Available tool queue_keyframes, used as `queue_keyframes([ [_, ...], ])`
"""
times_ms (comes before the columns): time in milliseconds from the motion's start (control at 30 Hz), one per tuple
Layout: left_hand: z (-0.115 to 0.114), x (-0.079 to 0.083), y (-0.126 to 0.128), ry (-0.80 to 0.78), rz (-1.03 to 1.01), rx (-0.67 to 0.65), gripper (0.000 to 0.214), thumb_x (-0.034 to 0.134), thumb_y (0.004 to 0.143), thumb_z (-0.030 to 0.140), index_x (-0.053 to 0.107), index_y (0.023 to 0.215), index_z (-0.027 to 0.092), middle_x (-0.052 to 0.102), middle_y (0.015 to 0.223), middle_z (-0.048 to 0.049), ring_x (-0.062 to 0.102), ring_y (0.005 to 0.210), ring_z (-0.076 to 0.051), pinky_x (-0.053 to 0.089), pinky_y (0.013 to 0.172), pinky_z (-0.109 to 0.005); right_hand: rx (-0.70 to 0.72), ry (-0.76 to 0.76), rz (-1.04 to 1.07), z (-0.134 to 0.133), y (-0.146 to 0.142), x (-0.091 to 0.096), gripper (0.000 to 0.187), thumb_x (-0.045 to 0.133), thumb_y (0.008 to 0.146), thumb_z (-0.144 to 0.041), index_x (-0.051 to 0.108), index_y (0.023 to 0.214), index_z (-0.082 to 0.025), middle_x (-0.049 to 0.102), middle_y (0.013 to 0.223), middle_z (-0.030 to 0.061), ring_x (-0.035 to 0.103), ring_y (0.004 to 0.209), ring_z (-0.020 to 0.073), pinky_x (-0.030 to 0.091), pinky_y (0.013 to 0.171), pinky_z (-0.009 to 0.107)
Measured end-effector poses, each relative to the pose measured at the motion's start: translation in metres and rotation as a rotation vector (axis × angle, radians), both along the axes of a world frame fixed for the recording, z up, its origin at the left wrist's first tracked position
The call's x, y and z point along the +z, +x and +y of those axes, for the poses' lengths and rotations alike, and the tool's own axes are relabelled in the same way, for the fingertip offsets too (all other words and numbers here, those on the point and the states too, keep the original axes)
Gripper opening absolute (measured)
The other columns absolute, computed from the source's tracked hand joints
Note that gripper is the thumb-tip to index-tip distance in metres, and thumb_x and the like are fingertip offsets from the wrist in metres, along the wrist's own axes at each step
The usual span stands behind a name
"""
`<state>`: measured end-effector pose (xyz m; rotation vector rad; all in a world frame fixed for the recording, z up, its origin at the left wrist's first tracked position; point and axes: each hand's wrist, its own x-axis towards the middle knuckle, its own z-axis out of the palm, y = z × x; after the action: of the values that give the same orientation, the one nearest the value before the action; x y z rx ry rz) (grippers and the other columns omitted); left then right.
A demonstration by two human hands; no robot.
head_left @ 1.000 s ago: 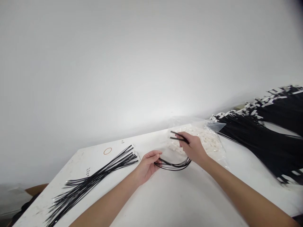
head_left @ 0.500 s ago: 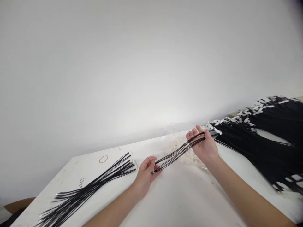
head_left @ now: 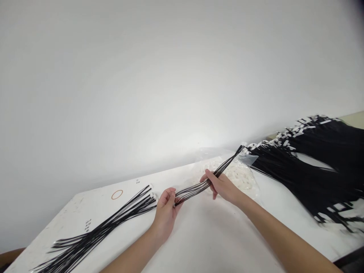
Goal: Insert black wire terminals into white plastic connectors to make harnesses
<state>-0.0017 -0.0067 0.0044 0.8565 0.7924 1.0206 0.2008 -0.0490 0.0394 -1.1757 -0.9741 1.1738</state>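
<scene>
A black wire harness, several thin wires with white connectors, stretches between my two hands above the table. My left hand pinches its near end, where a bit of white connector shows at the fingertips. Farther along, my right hand is closed around the wires, thumb on top. Beyond that hand the wires run up to the far end, beside a pile of similar harnesses. To the left of my left hand lies a loose bunch of black wire harnesses with white connectors at their upper end.
A clear plastic bag of small white parts lies behind my right hand. A big pile of black harnesses covers the table's right side. An orange rubber band rests on the white table, with small handwritten marks nearby. A wall rises behind.
My right hand has slid left along the wires, turned from palm-up to palm-down, and closed around them. The view has shifted slightly; my left hand still holds the near end.
</scene>
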Motion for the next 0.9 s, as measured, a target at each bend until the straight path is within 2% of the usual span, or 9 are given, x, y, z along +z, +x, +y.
queue_keyframes([
  [67, -0.001, 0.002, 0.0, -0.003, 0.01, -0.016, 0.019, 0.063, 0.073, 0.03, 0.053, 0.089, 0.024, 0.047, 0.071, 0.0044, 0.054, 0.074, -0.008, 0.046, 0.089, -0.029, -0.026, -0.018, -0.012, 0.0, 0.005, 0.005, 0.045, 0.048, 0.076, -0.055, 0.063, 0.07, -0.013, 0.037, 0.036, -0.0059, 0.038, 0.031, 0.0072, 0.038, 0.033, 0.021],
  [167, -0.002, 0.004, 0.002, -0.024, 0.016, -0.022, 0.024, 0.062, 0.074, 0.031, 0.051, 0.094, 0.025, 0.05, 0.074, 0.0038, 0.056, 0.078, -0.01, 0.045, 0.091, -0.033, -0.15, 0.016, 0.052, 0.003, 0.02, 0.014, 0.045, 0.046, 0.078, -0.056, 0.059, 0.068, -0.014, 0.034, 0.038, -0.0067, 0.033, 0.03, 0.0064, 0.034, 0.03, 0.021],
  [267, -0.002, 0.005, 0.002, -0.043, 0.022, -0.029, 0.026, 0.063, 0.073, 0.029, 0.05, 0.095, 0.024, 0.053, 0.085, 0.0012, 0.058, 0.084, -0.013, 0.046, 0.091, -0.036, -0.337, 0.087, 0.133, 0.007, 0.044, 0.023, 0.041, 0.046, 0.079, -0.053, 0.056, 0.068, -0.014, 0.033, 0.042, -0.0072, 0.032, 0.031, 0.0055, 0.031, 0.03, 0.02],
  [433, -0.001, 0.007, 0.002, -0.042, 0.064, -0.05, 0.027, 0.063, 0.073, 0.028, 0.049, 0.096, 0.023, 0.054, 0.084, 0.0012, 0.059, 0.082, -0.013, 0.047, 0.09, -0.035, -0.692, 0.203, 0.222, 0.005, 0.106, 0.029, 0.039, 0.04, 0.084, -0.048, 0.053, 0.068, -0.015, 0.033, 0.042, -0.0066, 0.03, 0.033, 0.0048, 0.026, 0.031, 0.018],
  [567, -0.002, 0.008, 0.003, -0.043, 0.086, -0.062, 0.029, 0.062, 0.074, 0.027, 0.047, 0.099, 0.022, 0.053, 0.083, 0.002, 0.059, 0.081, -0.013, 0.046, 0.09, -0.035, -0.963, 0.245, 0.275, -0.006, 0.161, 0.024, 0.041, 0.03, 0.088, -0.043, 0.05, 0.067, -0.015, 0.03, 0.043, -0.007, 0.029, 0.034, 0.0042, 0.025, 0.032, 0.017],
  [700, -0.002, 0.008, 0.002, -0.038, 0.09, -0.081, 0.03, 0.061, 0.075, 0.027, 0.046, 0.101, 0.022, 0.052, 0.081, 0.002, 0.058, 0.082, -0.013, 0.046, 0.091, -0.035, -1.182, 0.256, 0.31, -0.02, 0.208, 0.013, 0.042, 0.019, 0.091, -0.037, 0.044, 0.064, -0.016, 0.03, 0.045, -0.0066, 0.029, 0.036, 0.0041, 0.029, 0.034, 0.018],
  [800, -0.002, 0.008, 0.001, -0.036, 0.098, -0.082, 0.03, 0.061, 0.075, 0.027, 0.046, 0.101, 0.022, 0.052, 0.08, 0.0022, 0.059, 0.082, -0.014, 0.046, 0.09, -0.035, -1.284, 0.284, 0.293, -0.026, 0.236, 0.003, 0.04, 0.016, 0.092, -0.035, 0.038, 0.063, -0.018, 0.028, 0.047, -0.0073, 0.03, 0.038, 0.004, 0.033, 0.037, 0.018],
  [900, -0.001, 0.007, 0.001, -0.036, 0.098, -0.086, 0.031, 0.062, 0.074, 0.026, 0.047, 0.1, 0.022, 0.052, 0.079, 0.0025, 0.059, 0.081, -0.013, 0.046, 0.091, -0.035, -1.31, 0.325, 0.206, -0.026, 0.26, -0.009, 0.035, 0.022, 0.093, -0.031, 0.04, 0.067, -0.017, 0.031, 0.049, -0.0075, 0.031, 0.039, 0.0033, 0.036, 0.04, 0.018],
])
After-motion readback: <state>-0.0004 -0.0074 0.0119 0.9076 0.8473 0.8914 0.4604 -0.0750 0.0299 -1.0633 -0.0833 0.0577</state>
